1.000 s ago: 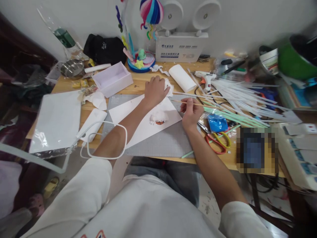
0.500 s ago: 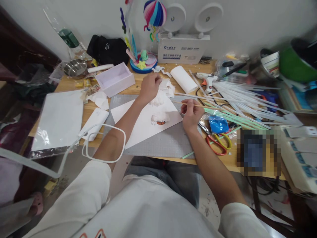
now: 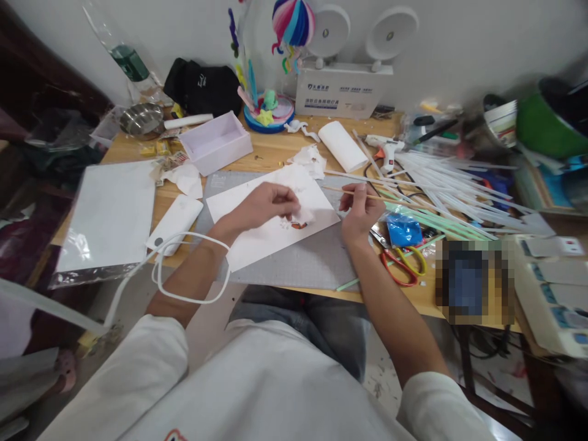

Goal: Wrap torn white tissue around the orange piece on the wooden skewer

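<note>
A white sheet of paper (image 3: pixel 257 242) lies at a slant on the grey cutting mat (image 3: pixel 294 266). Over its middle, my left hand (image 3: pixel 275 205) is pinching a bit of white tissue (image 3: pixel 304 214), beside a small orange-and-black mark (image 3: pixel 299 225) on the sheet. Beyond the sheet sits a crumpled white tissue (image 3: pixel 309 160). At the sheet's right corner my right hand (image 3: pixel 362 208) is closed on a thin wooden stick (image 3: pixel 386 198), whose tip points left.
Scissors (image 3: pixel 404 269), a blue packet (image 3: pixel 405 229) and many white sticks (image 3: pixel 450 184) lie on the right. A pale purple box (image 3: pixel 215 144) stands behind the mat; a white cable (image 3: pixel 193 300) loops over my left forearm.
My left hand has moved down from above the crumpled tissue to the middle of the sheet. The white patch beside the orange mark is smaller. My right hand still holds the stick.
</note>
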Available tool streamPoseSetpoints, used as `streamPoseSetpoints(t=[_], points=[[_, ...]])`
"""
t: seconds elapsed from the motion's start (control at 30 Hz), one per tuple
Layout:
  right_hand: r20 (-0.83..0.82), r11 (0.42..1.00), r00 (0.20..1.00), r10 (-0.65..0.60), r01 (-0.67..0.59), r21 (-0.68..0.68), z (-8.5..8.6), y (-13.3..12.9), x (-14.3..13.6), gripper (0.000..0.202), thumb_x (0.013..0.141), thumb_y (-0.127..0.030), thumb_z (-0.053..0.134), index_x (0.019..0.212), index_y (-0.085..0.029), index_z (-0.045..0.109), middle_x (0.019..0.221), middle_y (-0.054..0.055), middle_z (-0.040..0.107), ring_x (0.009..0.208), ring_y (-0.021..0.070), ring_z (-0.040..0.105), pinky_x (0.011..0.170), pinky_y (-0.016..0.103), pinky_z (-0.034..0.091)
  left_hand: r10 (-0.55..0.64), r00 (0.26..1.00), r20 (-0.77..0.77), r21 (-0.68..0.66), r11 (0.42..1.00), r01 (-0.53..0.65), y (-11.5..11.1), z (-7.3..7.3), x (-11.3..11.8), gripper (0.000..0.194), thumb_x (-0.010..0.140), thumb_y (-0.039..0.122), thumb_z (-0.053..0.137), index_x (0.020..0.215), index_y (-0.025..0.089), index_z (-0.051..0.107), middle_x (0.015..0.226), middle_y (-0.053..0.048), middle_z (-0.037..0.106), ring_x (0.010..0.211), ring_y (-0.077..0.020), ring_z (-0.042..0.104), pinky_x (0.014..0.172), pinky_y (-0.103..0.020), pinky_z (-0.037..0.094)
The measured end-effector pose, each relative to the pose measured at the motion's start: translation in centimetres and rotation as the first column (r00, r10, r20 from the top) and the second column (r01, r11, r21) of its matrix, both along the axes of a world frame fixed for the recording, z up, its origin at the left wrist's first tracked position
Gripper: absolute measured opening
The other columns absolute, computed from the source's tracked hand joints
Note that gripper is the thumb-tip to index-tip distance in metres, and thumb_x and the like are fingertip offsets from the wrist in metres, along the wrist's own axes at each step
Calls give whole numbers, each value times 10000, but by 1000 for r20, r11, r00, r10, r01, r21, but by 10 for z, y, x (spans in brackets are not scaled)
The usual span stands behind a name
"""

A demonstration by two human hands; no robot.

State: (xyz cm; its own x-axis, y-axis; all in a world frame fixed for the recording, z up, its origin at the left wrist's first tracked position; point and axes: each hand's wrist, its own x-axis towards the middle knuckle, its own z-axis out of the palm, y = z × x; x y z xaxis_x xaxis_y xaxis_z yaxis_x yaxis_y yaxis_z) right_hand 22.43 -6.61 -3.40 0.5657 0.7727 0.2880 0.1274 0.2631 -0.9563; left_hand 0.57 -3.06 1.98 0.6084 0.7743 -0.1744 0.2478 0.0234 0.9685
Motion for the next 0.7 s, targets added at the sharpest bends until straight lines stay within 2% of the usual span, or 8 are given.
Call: streamPoseSetpoints(t=[0.07, 0.1, 0.23, 0.33, 0.4, 0.47, 0.7], points=[[15, 1000, 1000, 24, -24, 17, 1, -3, -3, 511, 900, -655, 552, 748, -185, 684, 518, -44, 549, 441, 71, 488, 452, 234, 355, -61, 997, -47, -31, 998, 60, -26, -6, -8, 139, 836, 267, 735, 871, 132, 731, 772, -46, 743, 668, -122, 658, 681, -242, 513], [22, 999, 999, 40, -40, 33, 2, -5, -4, 501, 903, -643, 558, 745, -185, 687, 517, -43, 547, 442, 71, 487, 453, 234, 352, -51, 996, -79, -8, 999, 51, -37, -12, -10, 145, 843, 280, 725, 871, 138, 741, 784, -40, 748, 683, -127, 661, 688, -243, 511], [99, 986, 983, 152, -158, 59, 6, -21, -9, 498, 952, -583, 518, 683, -194, 675, 472, -46, 494, 405, 66, 425, 430, 242, 293, 87, 974, -210, 209, 977, -42, -61, -35, -8, 116, 872, 244, 679, 869, 163, 762, 846, -20, 768, 791, -160, 688, 770, -261, 507], [279, 940, 901, 333, -342, -16, 8, -32, -11, 498, 972, -543, 497, 658, -200, 673, 470, -31, 523, 409, 73, 433, 443, 252, 301, 159, 957, -241, 361, 930, -64, -63, -46, -7, 115, 891, 214, 669, 909, 173, 774, 915, -31, 775, 845, -175, 696, 804, -277, 499], [413, 916, 826, 384, -395, -60, 8, -36, -13, 508, 984, -516, 475, 636, -199, 666, 470, -20, 530, 423, 79, 453, 462, 259, 313, 168, 953, -251, 409, 911, -53, -62, -49, -8, 110, 898, 201, 672, 927, 178, 776, 943, -36, 777, 866, -181, 700, 808, -282, 495], [491, 911, 779, 389, -405, -79, 8, -36, -15, 524, 996, -495, 449, 616, -198, 654, 469, -13, 530, 431, 85, 470, 470, 262, 318, 170, 950, -264, 423, 905, -45, -61, -50, -9, 109, 900, 187, 674, 936, 179, 776, 956, -38, 782, 880, -186, 708, 812, -284, 497], [601, 918, 712, 363, -384, -100, 2, -30, -18, 466, 1001, -472, 448, 688, -201, 662, 541, 11, 615, 505, 110, 552, 522, 273, 363, 156, 951, -267, 417, 908, -33, -60, -50, -7, 150, 915, 224, 671, 981, 198, 803, 994, -35, 805, 935, -203, 740, 877, -304, 531]])
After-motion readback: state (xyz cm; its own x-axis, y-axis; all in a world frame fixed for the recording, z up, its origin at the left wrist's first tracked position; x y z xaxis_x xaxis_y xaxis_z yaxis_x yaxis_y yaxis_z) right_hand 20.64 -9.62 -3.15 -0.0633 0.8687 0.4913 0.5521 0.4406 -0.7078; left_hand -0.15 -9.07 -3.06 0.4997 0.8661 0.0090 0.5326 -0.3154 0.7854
